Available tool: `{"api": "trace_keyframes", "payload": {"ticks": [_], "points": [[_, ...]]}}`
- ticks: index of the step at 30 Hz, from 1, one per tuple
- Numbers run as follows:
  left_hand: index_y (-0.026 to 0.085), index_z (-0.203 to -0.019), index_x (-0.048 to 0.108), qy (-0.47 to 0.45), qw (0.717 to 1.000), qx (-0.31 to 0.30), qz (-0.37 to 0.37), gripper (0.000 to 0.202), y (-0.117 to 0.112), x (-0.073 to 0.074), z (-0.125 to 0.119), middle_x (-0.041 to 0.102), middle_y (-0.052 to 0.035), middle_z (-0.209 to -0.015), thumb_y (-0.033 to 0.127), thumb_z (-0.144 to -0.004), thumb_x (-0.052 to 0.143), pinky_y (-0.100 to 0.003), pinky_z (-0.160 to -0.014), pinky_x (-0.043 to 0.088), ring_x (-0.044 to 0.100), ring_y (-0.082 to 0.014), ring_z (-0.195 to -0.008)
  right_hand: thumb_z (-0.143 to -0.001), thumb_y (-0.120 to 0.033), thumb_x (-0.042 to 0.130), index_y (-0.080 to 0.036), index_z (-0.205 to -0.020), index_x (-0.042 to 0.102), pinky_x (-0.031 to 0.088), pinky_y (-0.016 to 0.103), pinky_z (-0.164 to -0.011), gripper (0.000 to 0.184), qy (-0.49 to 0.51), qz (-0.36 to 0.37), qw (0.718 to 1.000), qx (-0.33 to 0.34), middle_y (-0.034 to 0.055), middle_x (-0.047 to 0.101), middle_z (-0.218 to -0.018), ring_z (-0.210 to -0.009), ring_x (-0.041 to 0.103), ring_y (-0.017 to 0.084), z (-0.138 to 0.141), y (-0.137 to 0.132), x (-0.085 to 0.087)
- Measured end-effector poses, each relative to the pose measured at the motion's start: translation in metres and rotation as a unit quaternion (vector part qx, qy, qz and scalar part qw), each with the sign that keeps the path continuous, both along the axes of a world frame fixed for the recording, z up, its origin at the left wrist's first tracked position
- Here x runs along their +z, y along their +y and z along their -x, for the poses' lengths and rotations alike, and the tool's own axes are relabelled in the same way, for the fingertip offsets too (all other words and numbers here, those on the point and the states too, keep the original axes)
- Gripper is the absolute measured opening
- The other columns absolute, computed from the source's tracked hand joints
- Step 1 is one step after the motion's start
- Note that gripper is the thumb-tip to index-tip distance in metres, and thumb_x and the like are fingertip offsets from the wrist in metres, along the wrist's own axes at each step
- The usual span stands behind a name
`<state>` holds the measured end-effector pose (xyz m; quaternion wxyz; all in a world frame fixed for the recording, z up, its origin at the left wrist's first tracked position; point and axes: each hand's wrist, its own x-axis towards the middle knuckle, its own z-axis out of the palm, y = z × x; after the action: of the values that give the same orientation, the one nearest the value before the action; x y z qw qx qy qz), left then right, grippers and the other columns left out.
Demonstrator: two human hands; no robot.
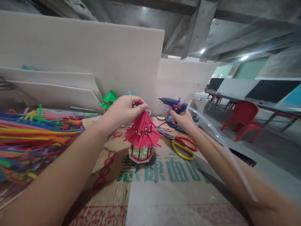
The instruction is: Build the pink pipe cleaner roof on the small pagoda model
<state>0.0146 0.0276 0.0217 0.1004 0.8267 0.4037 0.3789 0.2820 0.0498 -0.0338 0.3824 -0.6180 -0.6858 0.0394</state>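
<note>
A small model pavilion (142, 135) stands on the table, with two tiers of pinkish-red stick roof, brown posts and a pale octagonal base. My left hand (129, 108) is closed just above the roof's peak, thumb and forefinger pinched together. A small red piece (139, 102) shows between those fingers; its kind is unclear. To the right, my right hand (183, 118) grips a dark blue hot glue gun (175, 104), its nozzle pointing left and a small red light glowing. A long clear glue stick (217, 135) trails from its back over my right forearm.
Scissors (182, 147) with orange and yellow handles lie right of the pavilion. Bundles of coloured pipe cleaners (35, 135) fill the left side. A green-roofed model (109, 99) stands behind. White boards (82, 56) wall the back; a red chair (243, 119) is beyond, right. Printed cardboard (162, 194) covers the table.
</note>
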Motion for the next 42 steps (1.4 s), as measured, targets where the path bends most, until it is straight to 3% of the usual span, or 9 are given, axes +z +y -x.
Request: {"api": "trace_keyframes", "payload": {"ticks": [4, 10, 14, 19, 24, 31, 35, 38, 42], "points": [[0.016, -0.089, 0.074, -0.021, 1.0, -0.002, 0.012, 0.032, 0.006, -0.001, 0.008, 0.059, 0.0006, -0.063, 0.043, -0.087, 0.056, -0.023, -0.052, 0.033, 0.049, -0.0122, -0.056, -0.094, -0.056, 0.05, -0.02, -0.09, 0.07, 0.05, 0.03, -0.064, 0.042, 0.137, -0.019, 0.983, 0.117, -0.0021, 0.052, -0.049, -0.053, 0.055, 0.016, 0.002, -0.034, 0.006], [0.014, -0.087, 0.074, -0.006, 1.0, -0.017, 0.01, 0.032, 0.012, -0.005, 0.004, 0.058, 0.0002, -0.061, 0.042, -0.086, 0.057, -0.024, -0.051, 0.031, 0.047, -0.0117, -0.054, -0.079, -0.073, 0.063, -0.026, -0.088, 0.064, 0.046, 0.03, -0.05, 0.047, 0.358, -0.003, 0.895, 0.267, 0.0005, 0.07, -0.08, -0.043, 0.038, 0.009, 0.009, -0.058, 0.007], [0.014, -0.087, 0.074, -0.008, 1.0, -0.01, -0.02, 0.029, 0.013, -0.007, -0.001, 0.058, 0.0009, -0.062, 0.037, -0.089, 0.057, -0.024, -0.055, 0.031, 0.045, -0.011, -0.056, -0.071, -0.081, 0.063, -0.025, -0.077, 0.061, 0.046, 0.029, -0.046, 0.056, 0.371, 0.04, 0.886, 0.277, 0.0004, 0.069, -0.074, -0.042, 0.044, 0.008, 0.009, -0.06, 0.01], [0.014, -0.089, 0.073, -0.006, 0.999, 0.009, -0.041, 0.026, 0.013, -0.008, -0.001, 0.06, 0.0008, -0.065, 0.033, -0.091, 0.056, -0.025, -0.059, 0.034, 0.047, -0.0114, -0.058, -0.069, -0.08, 0.066, -0.024, -0.074, 0.06, 0.057, 0.035, -0.063, 0.056, 0.352, 0.052, 0.898, 0.261, 0.0063, 0.072, -0.083, -0.072, 0.069, 0.021, 0.004, -0.065, 0.014], [0.014, -0.088, 0.073, -0.007, 0.998, 0.019, -0.051, 0.026, 0.013, -0.009, -0.002, 0.059, 0.0007, -0.064, 0.033, -0.092, 0.056, -0.025, -0.061, 0.035, 0.047, -0.0121, -0.059, -0.069, -0.084, 0.061, -0.023, -0.071, 0.054, 0.06, 0.033, -0.068, 0.062, 0.448, 0.068, 0.859, 0.237, 0.0028, 0.072, -0.077, -0.063, 0.068, 0.016, 0.002, -0.063, 0.021], [0.015, -0.087, 0.074, 0.006, 0.998, 0.03, -0.053, 0.025, 0.009, -0.008, -0.005, 0.057, 0.0012, -0.061, 0.033, -0.091, 0.057, -0.025, -0.06, 0.034, 0.047, -0.0124, -0.059, -0.078, -0.082, 0.053, -0.024, -0.073, 0.058, 0.057, 0.028, -0.058, 0.059, 0.474, 0.105, 0.845, 0.224, -0.0004, 0.065, -0.061, -0.05, 0.062, 0.013, 0.005, -0.049, 0.012], [0.015, -0.085, 0.073, 0.008, 0.999, 0.035, -0.034, 0.024, 0.008, -0.007, -0.005, 0.054, 0.0023, -0.059, 0.034, -0.09, 0.058, -0.025, -0.058, 0.032, 0.045, -0.012, -0.057, -0.076, -0.076, 0.063, -0.023, -0.074, 0.058, 0.055, 0.025, -0.059, 0.054, 0.507, 0.13, 0.82, 0.231, -0.0005, 0.068, -0.065, -0.053, 0.063, 0.012, 0.002, -0.046, 0.008], [0.015, -0.085, 0.073, 0.01, 0.999, 0.034, -0.025, 0.024, 0.008, -0.006, -0.004, 0.053, 0.0024, -0.058, 0.034, -0.09, 0.058, -0.025, -0.058, 0.032, 0.044, -0.0118, -0.057, -0.071, -0.077, 0.068, -0.022, -0.072, 0.057, 0.056, 0.03, -0.067, 0.055, 0.451, 0.113, 0.847, 0.258, 0.0035, 0.072, -0.072, -0.066, 0.069, 0.018, -0.002, -0.048, 0.005], [0.016, -0.085, 0.072, 0.013, 1.0, 0.014, -0.021, 0.025, 0.009, -0.006, 0.0, 0.054, 0.0019, -0.061, 0.036, -0.09, 0.058, -0.025, -0.058, 0.032, 0.046, -0.0119, -0.057, -0.081, -0.072, 0.061, -0.022, -0.08, 0.064, 0.054, 0.035, -0.082, 0.05, 0.262, 0.041, 0.923, 0.278, 0.0066, 0.075, -0.081, -0.084, 0.071, 0.023, -0.007, -0.06, 0.007]]}}
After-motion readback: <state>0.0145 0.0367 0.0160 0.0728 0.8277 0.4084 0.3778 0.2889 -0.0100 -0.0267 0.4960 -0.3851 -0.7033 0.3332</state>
